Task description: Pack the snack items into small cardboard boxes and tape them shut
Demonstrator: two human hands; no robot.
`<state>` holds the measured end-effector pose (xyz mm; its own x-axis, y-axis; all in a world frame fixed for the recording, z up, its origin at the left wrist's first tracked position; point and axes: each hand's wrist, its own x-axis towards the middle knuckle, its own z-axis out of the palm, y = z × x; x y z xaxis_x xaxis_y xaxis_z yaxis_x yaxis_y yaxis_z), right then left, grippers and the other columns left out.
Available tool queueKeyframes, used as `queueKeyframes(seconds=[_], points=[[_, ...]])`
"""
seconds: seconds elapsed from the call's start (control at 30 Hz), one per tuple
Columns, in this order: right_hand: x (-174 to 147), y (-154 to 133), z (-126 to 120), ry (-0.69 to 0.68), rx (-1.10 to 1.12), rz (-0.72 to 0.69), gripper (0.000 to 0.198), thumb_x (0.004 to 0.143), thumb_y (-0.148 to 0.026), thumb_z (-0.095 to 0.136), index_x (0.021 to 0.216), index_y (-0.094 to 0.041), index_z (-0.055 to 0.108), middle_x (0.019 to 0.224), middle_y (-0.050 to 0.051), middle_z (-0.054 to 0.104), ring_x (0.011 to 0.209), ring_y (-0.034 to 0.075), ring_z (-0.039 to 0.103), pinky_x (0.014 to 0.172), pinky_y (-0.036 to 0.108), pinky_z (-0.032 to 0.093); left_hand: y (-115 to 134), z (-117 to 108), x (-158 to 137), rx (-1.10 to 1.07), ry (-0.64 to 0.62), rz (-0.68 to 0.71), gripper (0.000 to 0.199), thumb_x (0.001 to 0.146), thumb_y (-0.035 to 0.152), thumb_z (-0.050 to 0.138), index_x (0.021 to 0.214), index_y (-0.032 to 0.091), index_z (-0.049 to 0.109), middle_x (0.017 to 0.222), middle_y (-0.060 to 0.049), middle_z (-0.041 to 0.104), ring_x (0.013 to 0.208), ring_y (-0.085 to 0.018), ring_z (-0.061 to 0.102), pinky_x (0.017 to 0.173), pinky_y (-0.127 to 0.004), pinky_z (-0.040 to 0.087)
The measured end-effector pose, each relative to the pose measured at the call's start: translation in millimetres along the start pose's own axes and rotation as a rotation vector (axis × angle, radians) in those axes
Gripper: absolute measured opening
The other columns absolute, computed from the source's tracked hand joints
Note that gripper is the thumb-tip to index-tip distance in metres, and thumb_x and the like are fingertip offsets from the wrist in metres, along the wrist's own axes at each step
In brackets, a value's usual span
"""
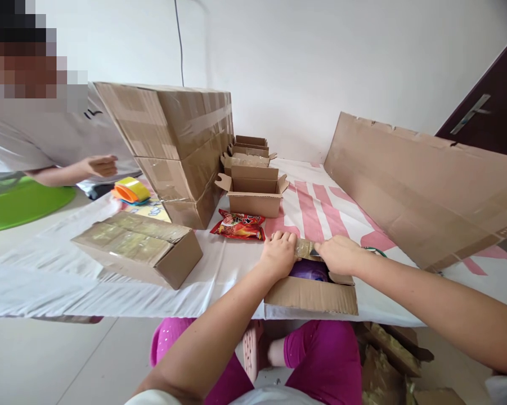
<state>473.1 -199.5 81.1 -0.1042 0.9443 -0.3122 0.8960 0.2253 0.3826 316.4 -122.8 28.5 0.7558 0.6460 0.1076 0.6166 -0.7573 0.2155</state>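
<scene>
At the table's front edge lies a small cardboard box (311,295) with its near flap raised and a purple package (309,270) inside. My left hand (282,253) is closed over the box's far left side, beside a taped flap (305,249). In my right hand (341,254) I grip scissors (315,252); a bit of metal blade shows at the taped flap, and a green handle loop sticks out behind the hand. Most of the scissors is hidden by my fingers. A red snack packet (239,225) lies just beyond my left hand.
Open small boxes (254,202) stand in a row behind the packet. Stacked cartons (194,152) rise at left, near a taped box (137,247) and tape rolls (131,190). A large cardboard sheet (417,185) leans right. Another person's hand (101,166) is at left; scrap cardboard (388,360) lies below.
</scene>
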Motion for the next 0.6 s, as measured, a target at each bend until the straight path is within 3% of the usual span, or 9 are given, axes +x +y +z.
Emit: queueKeyframes(seconds=[0.27, 0.4, 0.5, 0.6], points=[[-4.5, -17.5, 4.5, -0.009, 0.031, -0.084, 0.025, 0.084, -0.012, 0.045, 0.098, -0.014, 0.065, 0.089, 0.015, 0.074, 0.082, 0.028, 0.072, 0.065, 0.033, 0.046, 0.1, -0.3, 0.7, 0.013, 0.017, 0.004, 0.039, 0.084, 0.042, 0.065, 0.113, 0.022, 0.048, 0.123, -0.01, 0.058, 0.119, -0.029, 0.047, 0.096, -0.045, 0.044], [-12.7, -3.3, -0.3, 0.064, 0.097, -0.005, 0.023, 0.082, -0.014, 0.048, 0.1, -0.016, 0.062, 0.089, 0.012, 0.074, 0.08, 0.027, 0.071, 0.063, 0.032, 0.043, -0.2, -0.6, -0.6, 0.012, 0.028, 0.006, 0.037, 0.086, 0.042, 0.063, 0.113, 0.021, 0.049, 0.122, -0.01, 0.059, 0.118, -0.029, 0.048, 0.095, -0.045, 0.044], [-17.3, 12.4, 0.7, 0.159, 0.186, 0.072, 0.018, 0.088, -0.02, 0.046, 0.1, -0.017, 0.059, 0.091, 0.009, 0.072, 0.081, 0.025, 0.069, 0.064, 0.031, 0.042, -0.1, -0.4, -1.1, 0.003, 0.034, 0.002, 0.036, 0.086, 0.041, 0.063, 0.113, 0.02, 0.049, 0.123, -0.01, 0.059, 0.118, -0.029, 0.048, 0.094, -0.045, 0.044], [-17.3, 16.6, 10.7, 0.216, 0.264, 0.014, 0.019, 0.092, -0.027, 0.048, 0.104, -0.017, 0.059, 0.099, 0.008, 0.07, 0.086, 0.023, 0.067, 0.07, 0.031, 0.044, -0.3, 0.1, -1.0, -0.008, 0.035, -0.009, 0.036, 0.086, 0.04, 0.062, 0.114, 0.02, 0.049, 0.124, -0.011, 0.059, 0.119, -0.03, 0.048, 0.093, -0.045, 0.044]])
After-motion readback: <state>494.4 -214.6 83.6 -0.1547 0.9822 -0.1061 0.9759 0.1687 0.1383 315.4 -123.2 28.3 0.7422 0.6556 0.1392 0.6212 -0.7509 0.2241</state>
